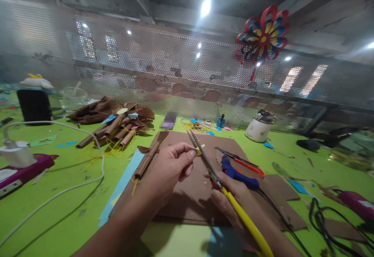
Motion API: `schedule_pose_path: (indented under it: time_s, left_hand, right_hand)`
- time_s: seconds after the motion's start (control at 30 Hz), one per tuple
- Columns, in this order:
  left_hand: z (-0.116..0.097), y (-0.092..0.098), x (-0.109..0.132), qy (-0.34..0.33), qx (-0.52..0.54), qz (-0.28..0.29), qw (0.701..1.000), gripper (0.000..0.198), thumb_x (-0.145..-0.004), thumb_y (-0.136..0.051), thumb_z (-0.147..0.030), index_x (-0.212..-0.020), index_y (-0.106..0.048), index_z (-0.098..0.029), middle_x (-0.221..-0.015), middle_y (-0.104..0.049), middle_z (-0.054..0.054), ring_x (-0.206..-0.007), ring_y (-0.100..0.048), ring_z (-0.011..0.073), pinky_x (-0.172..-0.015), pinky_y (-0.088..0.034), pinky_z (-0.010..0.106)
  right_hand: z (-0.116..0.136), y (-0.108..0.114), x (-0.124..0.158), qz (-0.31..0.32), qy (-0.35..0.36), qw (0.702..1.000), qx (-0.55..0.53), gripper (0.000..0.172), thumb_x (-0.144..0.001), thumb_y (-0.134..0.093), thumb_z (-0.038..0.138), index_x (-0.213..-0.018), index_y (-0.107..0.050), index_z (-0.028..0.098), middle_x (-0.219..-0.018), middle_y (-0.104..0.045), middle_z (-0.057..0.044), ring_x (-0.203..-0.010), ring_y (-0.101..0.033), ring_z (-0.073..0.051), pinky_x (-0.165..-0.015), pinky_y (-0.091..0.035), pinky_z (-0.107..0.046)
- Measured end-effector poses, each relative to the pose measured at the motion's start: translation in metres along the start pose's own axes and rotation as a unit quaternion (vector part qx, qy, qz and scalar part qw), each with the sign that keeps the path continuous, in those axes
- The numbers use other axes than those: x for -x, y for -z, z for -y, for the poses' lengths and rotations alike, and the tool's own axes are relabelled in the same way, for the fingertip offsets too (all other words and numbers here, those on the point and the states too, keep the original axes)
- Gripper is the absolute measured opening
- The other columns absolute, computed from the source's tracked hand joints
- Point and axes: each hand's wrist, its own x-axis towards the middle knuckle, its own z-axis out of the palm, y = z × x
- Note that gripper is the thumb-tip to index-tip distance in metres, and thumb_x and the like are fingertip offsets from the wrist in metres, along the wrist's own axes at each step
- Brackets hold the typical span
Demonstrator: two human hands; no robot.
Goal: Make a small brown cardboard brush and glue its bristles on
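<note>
Between the thumb and fingers of my left hand (175, 163) is a small pale yellow piece of paper (200, 150). My right hand (230, 194) is closed round yellow-handled scissors (238, 206), whose slightly parted blades lie at the yellow piece. Both hands are above a brown cardboard sheet (187, 206). A rolled brown paper bundle (149, 157) with a yellow string lies beside my left hand. Just beyond my right hand are a blue glue gun (238, 174) and an orange-red cutter knife (248, 165).
Several brown paper rolls (117, 130) lie at the back left. A white cable (102, 159) loops from a purple power strip (27, 173). A white jug (259, 126) stands at the back right, and black cables (318, 218) lie at the right. Perforated metal screening rises behind.
</note>
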Motion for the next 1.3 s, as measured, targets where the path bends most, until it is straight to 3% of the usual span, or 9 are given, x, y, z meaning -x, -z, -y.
schedule_pose_path:
  time_s: [0.53,0.97,1.3]
  left_hand:
    - [0.0007,-0.0018,0.001,0.003,0.014,-0.013,1.0,0.018,-0.079,-0.056,-0.032,-0.076,-0.056,-0.014,-0.045,-0.04,-0.006,-0.041,-0.028,0.0052,-0.042,-0.016,0.021]
    - [0.0012,-0.002,0.0007,0.0,0.011,-0.009,1.0,0.019,-0.079,-0.055,-0.033,-0.076,-0.056,-0.015,-0.045,-0.041,-0.006,-0.04,-0.029,0.0052,-0.041,-0.017,0.02]
    - [0.0011,-0.002,0.0017,-0.005,0.025,-0.009,1.0,0.017,-0.081,-0.054,-0.031,-0.075,-0.055,-0.015,-0.045,-0.041,-0.006,-0.041,-0.029,0.005,-0.042,-0.02,0.019]
  right_hand:
    - [-0.002,-0.0032,0.0,0.007,0.006,1.0,-0.021,0.026,-0.09,-0.049,0.033,-0.108,-0.056,0.016,-0.101,-0.06,-0.006,-0.079,-0.06,-0.014,-0.068,-0.052,-0.031]
    - [-0.0051,-0.0039,-0.001,0.011,-0.001,0.999,-0.031,0.028,-0.089,-0.051,0.031,-0.112,-0.054,0.016,-0.11,-0.057,-0.007,-0.091,-0.059,-0.018,-0.076,-0.051,-0.036]
    - [-0.0028,-0.0022,-0.0004,-0.001,0.005,1.0,-0.029,0.024,-0.09,-0.049,0.032,-0.104,-0.057,0.014,-0.094,-0.061,-0.004,-0.073,-0.06,-0.012,-0.063,-0.052,-0.027]
